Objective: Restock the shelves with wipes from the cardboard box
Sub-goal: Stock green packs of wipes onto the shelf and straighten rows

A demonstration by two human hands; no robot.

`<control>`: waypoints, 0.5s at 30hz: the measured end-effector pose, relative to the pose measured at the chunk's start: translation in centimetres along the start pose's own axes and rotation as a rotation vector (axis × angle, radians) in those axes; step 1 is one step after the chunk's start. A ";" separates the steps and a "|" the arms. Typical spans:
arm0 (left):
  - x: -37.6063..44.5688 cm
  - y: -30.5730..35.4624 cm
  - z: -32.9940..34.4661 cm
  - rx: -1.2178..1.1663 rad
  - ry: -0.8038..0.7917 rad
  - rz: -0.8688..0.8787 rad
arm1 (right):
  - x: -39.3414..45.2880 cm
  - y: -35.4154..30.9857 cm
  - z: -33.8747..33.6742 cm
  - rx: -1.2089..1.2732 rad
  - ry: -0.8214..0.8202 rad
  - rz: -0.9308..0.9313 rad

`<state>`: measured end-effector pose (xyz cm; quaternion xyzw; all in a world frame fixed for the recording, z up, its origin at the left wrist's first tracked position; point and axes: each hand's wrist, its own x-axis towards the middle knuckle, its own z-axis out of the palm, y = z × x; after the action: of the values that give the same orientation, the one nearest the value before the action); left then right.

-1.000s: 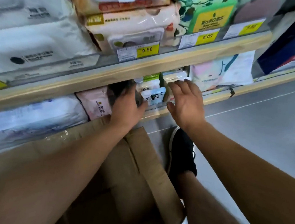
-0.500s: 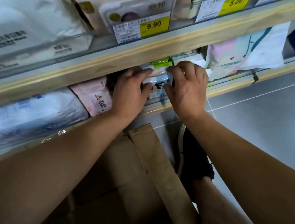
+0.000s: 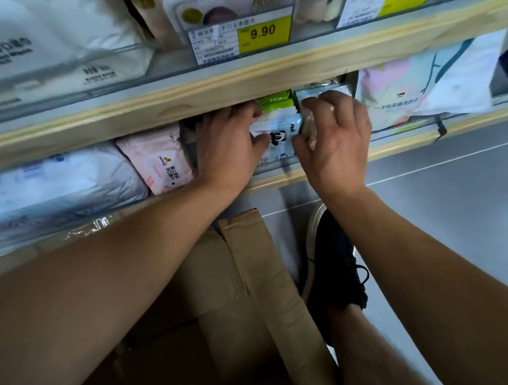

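A light blue wipes pack with a panda print [image 3: 277, 136] stands on the lower shelf [image 3: 402, 147], under the wooden upper shelf edge [image 3: 255, 83]. My left hand [image 3: 226, 146] presses against the pack's left side, fingers curled around it. My right hand [image 3: 334, 144] holds its right side, thumb on the front. Green packs [image 3: 276, 99] and more pale packs stand just behind. The open cardboard box [image 3: 249, 271] sits on the floor below my forearms; its inside is dark and hidden.
A pink wipes pack [image 3: 158, 157] and large white-blue packs [image 3: 56, 183] lie left on the lower shelf. Big white packs and a 9.90 price tag [image 3: 263, 33] sit on the upper shelf. My black shoe [image 3: 335, 265] rests on the grey floor [image 3: 457, 214] beside the box.
Both hands have closed in on the panda pack from either side and reached deeper under the upper shelf. The view has moved closer to the shelves.
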<state>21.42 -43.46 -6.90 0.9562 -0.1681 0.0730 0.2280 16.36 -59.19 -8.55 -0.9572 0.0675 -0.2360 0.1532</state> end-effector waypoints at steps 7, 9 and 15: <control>-0.9 2.7 1.2 0.002 0.032 0.170 | -2.1 4.3 -2.3 0.101 0.021 0.182; -0.4 4.1 1.5 -0.010 0.017 0.196 | -1.9 4.8 -2.0 0.143 0.008 0.238; 1.9 5.7 2.8 0.052 -0.103 0.202 | -0.1 3.9 -1.1 0.305 -0.011 0.311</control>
<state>21.30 -50.09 -6.59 0.9425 -0.2732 0.0508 0.1857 15.49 -63.16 -8.91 -0.9024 0.1768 -0.2118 0.3310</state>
